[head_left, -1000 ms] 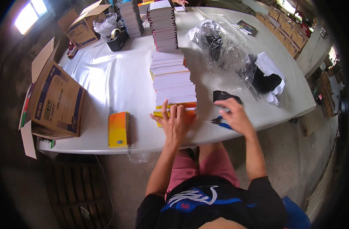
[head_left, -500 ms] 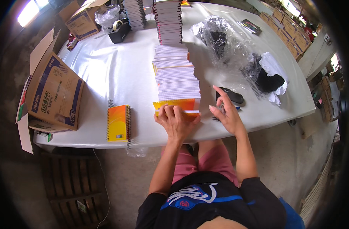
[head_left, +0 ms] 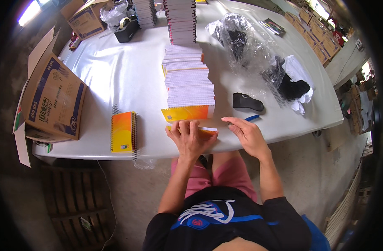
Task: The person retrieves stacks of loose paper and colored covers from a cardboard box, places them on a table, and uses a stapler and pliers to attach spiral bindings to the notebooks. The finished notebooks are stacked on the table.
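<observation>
My left hand [head_left: 186,137] is closed around a small notebook [head_left: 207,130] with a yellow-orange cover, its white page edges showing past the fingers. Just beyond it, a long row of similar page blocks [head_left: 189,88] stands on edge, an orange-yellow cover [head_left: 186,113] facing me. My right hand [head_left: 251,136] is to the right, its thumb and forefinger drawn together around a small dark thing that I cannot make out. Beside that hand lies a blue-handled tool [head_left: 252,118], partly hidden by the fingers. A rounded black object [head_left: 247,102] lies beyond the tool.
At left stand spiral-bound yellow-orange notebooks [head_left: 123,131] and an open cardboard box [head_left: 57,96]. Tall notebook stacks [head_left: 181,21] and a tape dispenser [head_left: 126,31] are at the back. Clear plastic wrap [head_left: 250,42] and black wire coils [head_left: 279,88] lie right on the white table [head_left: 128,62].
My left hand has drawn the notebook slightly toward me, away from the row. My right hand has lowered toward the table, its spread fingers coming together. The view has shifted slightly.
</observation>
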A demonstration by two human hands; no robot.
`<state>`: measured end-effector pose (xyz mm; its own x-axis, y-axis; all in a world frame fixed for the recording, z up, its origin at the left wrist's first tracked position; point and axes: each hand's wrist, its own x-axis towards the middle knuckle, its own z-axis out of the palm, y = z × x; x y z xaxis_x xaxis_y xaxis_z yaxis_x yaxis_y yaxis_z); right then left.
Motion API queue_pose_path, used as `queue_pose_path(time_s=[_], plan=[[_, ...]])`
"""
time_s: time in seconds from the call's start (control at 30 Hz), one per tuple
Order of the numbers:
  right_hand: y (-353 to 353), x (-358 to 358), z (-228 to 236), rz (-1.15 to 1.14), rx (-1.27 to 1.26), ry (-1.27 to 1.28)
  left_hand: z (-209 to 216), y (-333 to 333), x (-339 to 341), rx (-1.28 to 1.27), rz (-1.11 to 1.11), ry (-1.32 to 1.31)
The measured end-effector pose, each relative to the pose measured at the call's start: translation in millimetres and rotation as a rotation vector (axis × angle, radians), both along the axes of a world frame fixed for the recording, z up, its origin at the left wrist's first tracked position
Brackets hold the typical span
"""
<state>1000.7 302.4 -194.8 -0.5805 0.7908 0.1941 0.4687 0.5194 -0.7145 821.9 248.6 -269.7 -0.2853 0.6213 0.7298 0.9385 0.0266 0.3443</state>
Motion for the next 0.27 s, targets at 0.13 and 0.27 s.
queue_pose_path(time_s=[0.13, 0.27], plan=[[2.6, -8.9, -1.5, 0.009, 0.024, 0.008, 3.4, 0.0, 2.4, -0.039, 0.028, 0.028], [13.1, -15.4, -19.0, 0.058, 0.241, 0.126, 3.2, 1.1, 1.6, -0.046, 0.013, 0.011]])
